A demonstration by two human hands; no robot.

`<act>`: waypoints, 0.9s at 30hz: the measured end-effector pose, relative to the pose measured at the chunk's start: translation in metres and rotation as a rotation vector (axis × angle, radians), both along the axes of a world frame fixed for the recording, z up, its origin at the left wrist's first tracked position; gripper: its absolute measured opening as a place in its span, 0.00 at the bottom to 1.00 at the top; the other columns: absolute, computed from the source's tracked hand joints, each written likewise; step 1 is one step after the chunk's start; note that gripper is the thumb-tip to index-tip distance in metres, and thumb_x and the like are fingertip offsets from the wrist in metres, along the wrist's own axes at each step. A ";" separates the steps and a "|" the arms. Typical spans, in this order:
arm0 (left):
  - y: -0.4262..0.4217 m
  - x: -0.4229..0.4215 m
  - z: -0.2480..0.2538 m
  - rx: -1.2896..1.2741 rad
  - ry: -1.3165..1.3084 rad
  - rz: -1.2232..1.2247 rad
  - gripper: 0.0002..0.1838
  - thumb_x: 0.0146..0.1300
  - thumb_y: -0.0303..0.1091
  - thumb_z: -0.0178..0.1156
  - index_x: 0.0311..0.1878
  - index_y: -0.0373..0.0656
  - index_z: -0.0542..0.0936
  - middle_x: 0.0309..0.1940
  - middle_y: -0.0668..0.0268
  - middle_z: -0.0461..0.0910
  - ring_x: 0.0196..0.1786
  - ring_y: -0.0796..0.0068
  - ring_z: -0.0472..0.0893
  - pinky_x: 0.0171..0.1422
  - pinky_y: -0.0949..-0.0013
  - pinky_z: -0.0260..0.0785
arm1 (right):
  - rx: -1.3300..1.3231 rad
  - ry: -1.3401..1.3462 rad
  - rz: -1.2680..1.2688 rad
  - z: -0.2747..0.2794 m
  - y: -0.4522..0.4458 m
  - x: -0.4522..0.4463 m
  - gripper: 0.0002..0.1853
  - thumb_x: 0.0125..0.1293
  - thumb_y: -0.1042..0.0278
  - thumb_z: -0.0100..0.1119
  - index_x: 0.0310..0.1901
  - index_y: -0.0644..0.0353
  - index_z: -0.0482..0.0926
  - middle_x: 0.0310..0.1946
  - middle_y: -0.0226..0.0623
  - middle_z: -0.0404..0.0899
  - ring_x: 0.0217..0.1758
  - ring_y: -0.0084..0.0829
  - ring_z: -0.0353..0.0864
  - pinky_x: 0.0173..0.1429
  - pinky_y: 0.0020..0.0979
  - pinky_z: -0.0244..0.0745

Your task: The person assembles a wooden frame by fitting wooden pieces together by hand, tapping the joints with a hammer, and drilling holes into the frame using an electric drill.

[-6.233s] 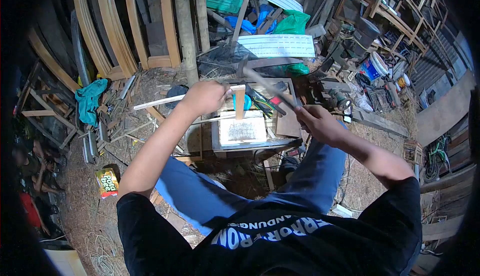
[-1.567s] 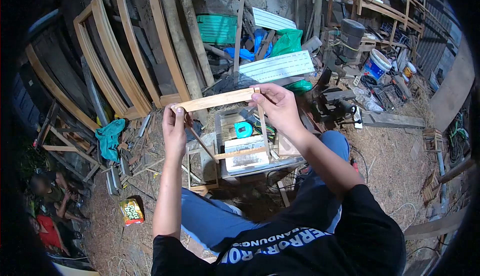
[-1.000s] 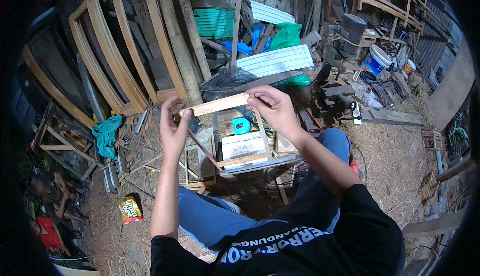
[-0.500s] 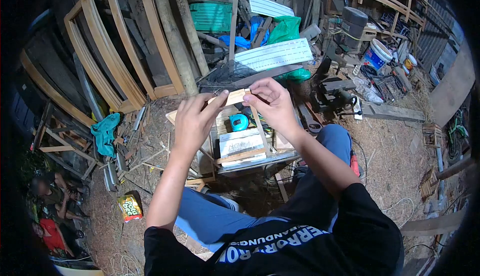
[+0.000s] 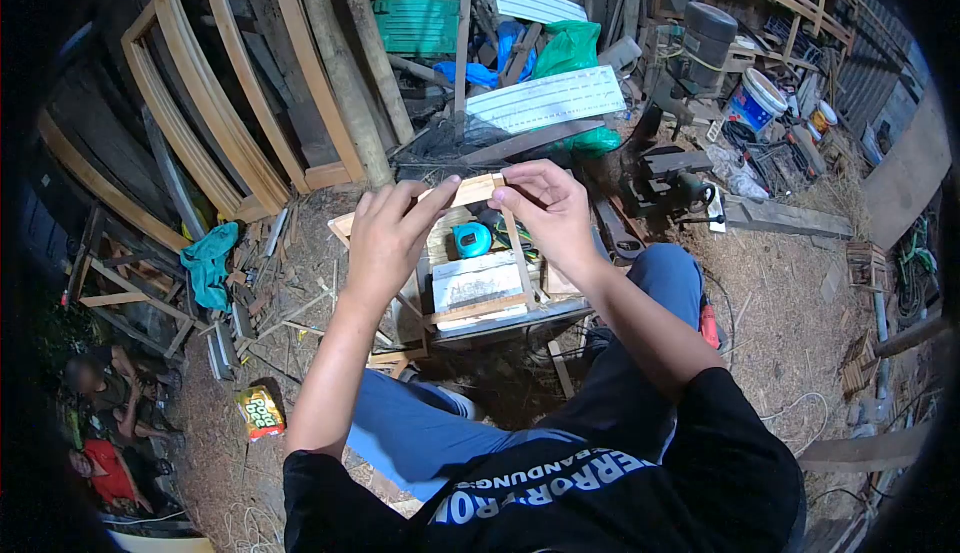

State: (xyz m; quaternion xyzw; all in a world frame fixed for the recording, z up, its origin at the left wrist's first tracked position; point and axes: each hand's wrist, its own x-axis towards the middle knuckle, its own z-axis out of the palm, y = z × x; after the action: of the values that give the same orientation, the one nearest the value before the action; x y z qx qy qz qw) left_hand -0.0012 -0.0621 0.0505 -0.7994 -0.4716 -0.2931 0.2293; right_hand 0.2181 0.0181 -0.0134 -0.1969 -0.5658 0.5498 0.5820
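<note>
A light wooden frame (image 5: 481, 189) made of thin strips is held up over a low work surface. My left hand (image 5: 385, 236) grips its far strip from the left, fingers over the wood and index finger reaching along it. At the far right corner, my right hand (image 5: 548, 215) pinches the joint between thumb and fingers; whether it holds any small part there is hidden. Below the hands, a teal tape measure (image 5: 472, 240) rests on the work surface, behind a worn white block (image 5: 477, 281) seen through the frame.
Wooden frames (image 5: 215, 103) lean at the left. A vise (image 5: 675, 185) stands right of the work surface, with a white bucket (image 5: 756, 101) beyond. A snack bag (image 5: 260, 412) lies on the ground, strewn with wood scraps. Two people sit at the far left.
The view has shifted slightly. Both hands stay on the wooden frame, and the right fingers have moved a little at its corner.
</note>
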 end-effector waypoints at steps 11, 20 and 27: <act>0.003 0.005 0.001 -0.030 0.029 0.001 0.29 0.63 0.29 0.68 0.69 0.60 0.83 0.42 0.68 0.81 0.43 0.65 0.79 0.48 0.59 0.68 | -0.047 0.056 -0.022 -0.003 0.000 0.003 0.10 0.68 0.79 0.74 0.49 0.65 0.84 0.49 0.39 0.90 0.56 0.26 0.87 0.64 0.28 0.82; 0.001 0.007 0.003 -0.037 0.044 -0.006 0.29 0.64 0.29 0.67 0.70 0.60 0.82 0.41 0.69 0.79 0.44 0.66 0.79 0.49 0.59 0.66 | -0.070 0.080 -0.004 0.004 -0.006 0.004 0.08 0.70 0.81 0.71 0.48 0.66 0.84 0.47 0.39 0.89 0.52 0.25 0.88 0.59 0.27 0.85; 0.003 0.005 0.001 -0.026 0.058 -0.016 0.29 0.63 0.29 0.66 0.69 0.59 0.82 0.40 0.69 0.79 0.44 0.65 0.79 0.48 0.59 0.68 | -0.004 0.113 -0.019 -0.002 -0.006 0.000 0.12 0.69 0.83 0.70 0.51 0.65 0.81 0.50 0.38 0.86 0.54 0.25 0.87 0.59 0.27 0.85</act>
State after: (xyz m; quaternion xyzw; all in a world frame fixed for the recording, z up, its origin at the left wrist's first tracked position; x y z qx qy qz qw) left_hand 0.0042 -0.0595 0.0517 -0.8141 -0.4622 -0.2656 0.2302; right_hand 0.2184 0.0124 -0.0150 -0.1719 -0.5291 0.5557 0.6178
